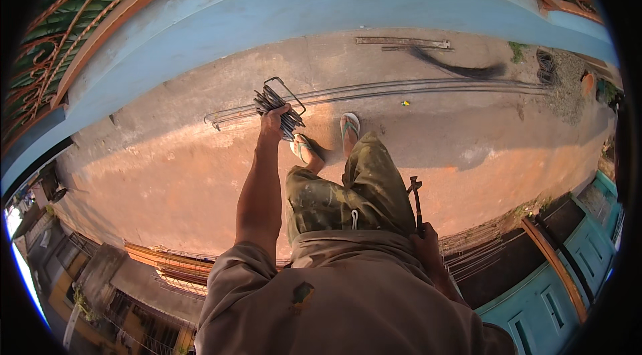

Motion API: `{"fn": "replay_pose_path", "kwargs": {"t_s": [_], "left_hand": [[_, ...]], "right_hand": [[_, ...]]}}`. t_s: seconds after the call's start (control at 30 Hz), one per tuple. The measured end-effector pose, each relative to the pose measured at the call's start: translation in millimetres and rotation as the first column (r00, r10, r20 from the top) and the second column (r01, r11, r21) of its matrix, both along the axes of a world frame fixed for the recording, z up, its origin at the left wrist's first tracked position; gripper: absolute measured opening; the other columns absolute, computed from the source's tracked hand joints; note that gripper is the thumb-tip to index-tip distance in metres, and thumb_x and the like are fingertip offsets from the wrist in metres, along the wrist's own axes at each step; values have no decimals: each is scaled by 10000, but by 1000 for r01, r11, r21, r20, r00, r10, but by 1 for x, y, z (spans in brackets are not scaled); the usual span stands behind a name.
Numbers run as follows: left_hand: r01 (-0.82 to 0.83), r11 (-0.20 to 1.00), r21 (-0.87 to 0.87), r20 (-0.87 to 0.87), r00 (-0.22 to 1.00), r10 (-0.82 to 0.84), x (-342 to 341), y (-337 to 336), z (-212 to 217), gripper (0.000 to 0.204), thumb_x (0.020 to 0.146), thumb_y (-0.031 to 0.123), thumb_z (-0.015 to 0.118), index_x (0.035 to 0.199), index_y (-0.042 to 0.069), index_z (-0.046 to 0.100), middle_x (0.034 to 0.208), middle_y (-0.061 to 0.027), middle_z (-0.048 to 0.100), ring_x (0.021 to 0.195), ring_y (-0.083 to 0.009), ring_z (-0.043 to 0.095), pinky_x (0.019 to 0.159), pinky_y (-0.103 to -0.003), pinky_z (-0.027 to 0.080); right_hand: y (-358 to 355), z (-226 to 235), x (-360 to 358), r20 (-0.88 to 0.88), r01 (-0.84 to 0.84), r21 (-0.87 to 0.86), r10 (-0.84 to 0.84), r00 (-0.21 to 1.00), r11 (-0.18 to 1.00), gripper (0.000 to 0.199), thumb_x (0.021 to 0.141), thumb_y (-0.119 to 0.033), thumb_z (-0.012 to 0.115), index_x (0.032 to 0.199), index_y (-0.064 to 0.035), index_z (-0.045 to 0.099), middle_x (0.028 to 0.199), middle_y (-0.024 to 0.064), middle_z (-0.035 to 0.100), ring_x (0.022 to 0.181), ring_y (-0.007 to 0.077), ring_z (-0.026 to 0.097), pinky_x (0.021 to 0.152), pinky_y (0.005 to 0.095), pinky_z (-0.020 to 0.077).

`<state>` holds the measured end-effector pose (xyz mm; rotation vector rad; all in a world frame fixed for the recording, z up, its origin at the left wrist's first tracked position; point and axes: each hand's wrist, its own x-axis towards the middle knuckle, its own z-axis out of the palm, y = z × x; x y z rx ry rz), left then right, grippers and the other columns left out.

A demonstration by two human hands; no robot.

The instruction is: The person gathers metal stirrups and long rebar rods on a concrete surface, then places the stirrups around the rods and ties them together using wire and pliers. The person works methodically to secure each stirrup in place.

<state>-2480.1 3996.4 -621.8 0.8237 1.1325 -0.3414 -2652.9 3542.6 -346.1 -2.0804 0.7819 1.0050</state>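
Observation:
My left hand (273, 124) reaches forward and down, closed around a bundle of bent steel rebar stirrups (271, 102). One rectangular stirrup (286, 93) sticks out from the bundle as an open loop. By my right hip, my right hand (426, 243) is wrapped around the shaft of a dark metal tool (417, 204) with a notched head pointing up; its exact kind cannot be made out. Long thin steel rods (374, 90) lie across the ground just beyond my sandalled feet (350, 129), and their left ends pass near the stirrups.
A flat metal bar (402, 42) and a dark bunch of thin wire (461, 71) lie near the low blue wall (334, 11). Further right are dark coils (546, 66) beside a gravel heap (570, 87). Turquoise doors (535, 318) stand at the lower right.

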Motion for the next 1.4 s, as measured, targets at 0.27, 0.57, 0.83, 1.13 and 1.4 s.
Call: {"fn": "replay_pose_path", "kwargs": {"t_s": [0.27,0.57,0.83,1.13,1.4], "left_hand": [[130,988,-79,141,983,-118,60,-12,-82,100,853,92,626,895,2,631,800,-130,661,676,-282,671,577,-422,582],[248,965,-81,47,968,-245,161,-69,-288,119,858,78,653,895,-34,673,825,-129,696,696,-248,686,624,-360,589],[487,869,93,132,859,-495,179,-83,-414,86,824,37,650,867,-34,674,804,-122,687,716,-238,673,701,-373,593],[516,839,169,210,813,-543,175,-66,-446,101,785,86,721,746,-7,719,793,-114,698,834,-248,654,785,-391,527],[382,881,279,259,853,-452,168,-88,-446,52,724,17,666,721,-34,675,739,-103,673,626,-206,623,599,-328,528]], "right_hand": [[-41,-84,46,-172,525,111,-504,846,844,161,896,-188,552,874,-29,569,545,-5,452,441,78,417,410,282,344],[-137,-470,103,328,109,-398,31,944,911,286,970,-235,508,983,33,607,704,183,584,602,298,552,555,441,416],[-76,-724,111,471,201,-337,-20,882,920,346,924,-181,549,1197,24,492,963,259,608,886,445,587,747,510,437],[32,-772,141,586,-292,-549,609,534,784,769,812,-327,664,1455,-108,305,1444,221,321,1318,412,330,1063,525,284],[53,-773,199,445,-666,-577,866,229,473,785,795,-475,673,1426,-102,394,1414,171,408,1355,322,315,1119,530,207]]}}
